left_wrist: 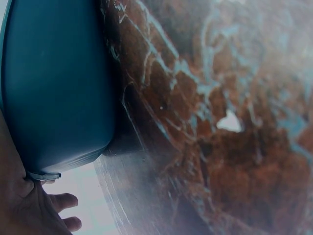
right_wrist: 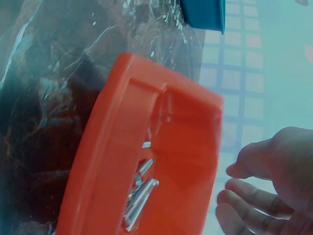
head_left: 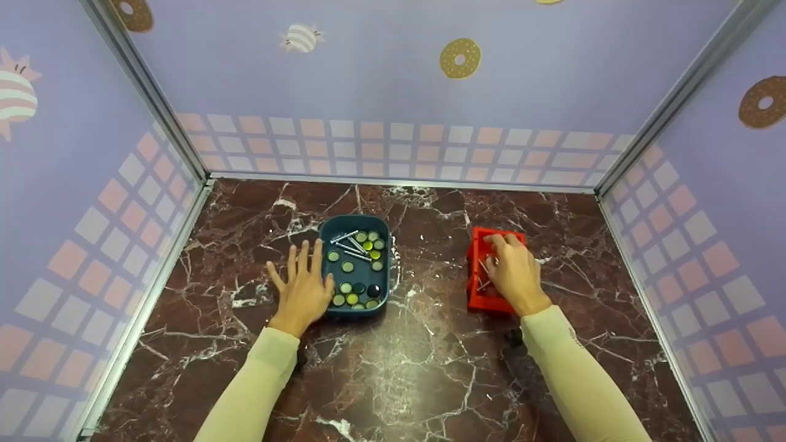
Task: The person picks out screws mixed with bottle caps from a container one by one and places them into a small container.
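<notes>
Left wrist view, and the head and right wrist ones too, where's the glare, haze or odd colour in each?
Left wrist: milky haze toward the upper right of the tabletop, plus a dark shadow along the teal bin; head: a pale glare on the tabletop between the sleeves; right wrist: a cyan cast, with the wall behind the right hand looking washed out.
</notes>
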`<action>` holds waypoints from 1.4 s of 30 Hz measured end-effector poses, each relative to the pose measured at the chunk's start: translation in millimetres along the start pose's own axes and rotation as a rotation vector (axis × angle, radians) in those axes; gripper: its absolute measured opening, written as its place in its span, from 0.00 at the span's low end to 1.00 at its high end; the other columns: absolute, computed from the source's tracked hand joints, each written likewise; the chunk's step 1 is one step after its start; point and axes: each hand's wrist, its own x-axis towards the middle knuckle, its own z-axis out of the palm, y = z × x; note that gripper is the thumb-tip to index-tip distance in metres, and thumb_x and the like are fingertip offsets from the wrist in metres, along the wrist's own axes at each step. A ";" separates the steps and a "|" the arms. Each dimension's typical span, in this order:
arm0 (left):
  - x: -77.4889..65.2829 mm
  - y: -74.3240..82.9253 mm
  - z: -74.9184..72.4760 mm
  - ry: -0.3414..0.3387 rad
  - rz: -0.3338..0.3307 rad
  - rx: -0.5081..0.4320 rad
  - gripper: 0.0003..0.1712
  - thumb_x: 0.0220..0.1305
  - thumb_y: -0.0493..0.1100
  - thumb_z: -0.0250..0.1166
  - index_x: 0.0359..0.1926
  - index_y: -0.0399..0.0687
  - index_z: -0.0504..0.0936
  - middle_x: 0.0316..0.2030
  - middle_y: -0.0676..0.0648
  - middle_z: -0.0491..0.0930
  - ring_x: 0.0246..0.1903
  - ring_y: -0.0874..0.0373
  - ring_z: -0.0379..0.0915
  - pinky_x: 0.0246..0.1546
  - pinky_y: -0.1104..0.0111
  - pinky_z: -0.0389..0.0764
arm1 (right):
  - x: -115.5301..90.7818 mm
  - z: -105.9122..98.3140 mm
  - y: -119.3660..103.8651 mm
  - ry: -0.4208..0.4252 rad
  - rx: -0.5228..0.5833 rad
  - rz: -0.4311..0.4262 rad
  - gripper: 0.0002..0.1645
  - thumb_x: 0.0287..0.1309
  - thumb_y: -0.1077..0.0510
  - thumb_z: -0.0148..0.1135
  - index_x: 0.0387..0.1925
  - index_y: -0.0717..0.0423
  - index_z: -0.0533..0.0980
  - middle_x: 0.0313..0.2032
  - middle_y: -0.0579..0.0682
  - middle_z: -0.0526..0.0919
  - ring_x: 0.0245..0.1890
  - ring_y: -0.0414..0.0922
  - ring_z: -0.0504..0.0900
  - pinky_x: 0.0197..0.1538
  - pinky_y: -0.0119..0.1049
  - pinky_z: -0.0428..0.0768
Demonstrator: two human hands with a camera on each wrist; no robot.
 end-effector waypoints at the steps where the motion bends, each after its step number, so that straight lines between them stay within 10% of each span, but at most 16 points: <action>1: 0.0 0.1 -0.3 -0.002 -0.001 0.001 0.48 0.87 0.51 0.59 0.97 0.50 0.50 0.95 0.32 0.51 0.95 0.28 0.41 0.85 0.15 0.30 | 0.2 -0.2 -2.4 0.009 0.003 -0.010 0.22 0.68 0.65 0.75 0.62 0.57 0.88 0.52 0.63 0.91 0.42 0.70 0.93 0.41 0.71 0.91; 22: 0.9 -1.2 -2.5 -0.026 -0.020 0.001 0.50 0.88 0.53 0.59 0.98 0.51 0.47 0.96 0.34 0.45 0.96 0.29 0.37 0.85 0.16 0.26 | 6.3 22.5 -55.5 0.052 0.126 -0.198 0.24 0.69 0.63 0.78 0.65 0.52 0.88 0.52 0.59 0.88 0.44 0.59 0.88 0.37 0.59 0.93; 42: 1.0 0.2 0.4 -0.020 -0.020 0.020 0.49 0.88 0.53 0.60 0.97 0.52 0.49 0.96 0.36 0.45 0.96 0.29 0.37 0.86 0.16 0.29 | 23.5 71.6 -120.0 -0.089 0.192 -0.341 0.23 0.70 0.64 0.79 0.65 0.56 0.88 0.53 0.59 0.86 0.48 0.57 0.89 0.45 0.56 0.95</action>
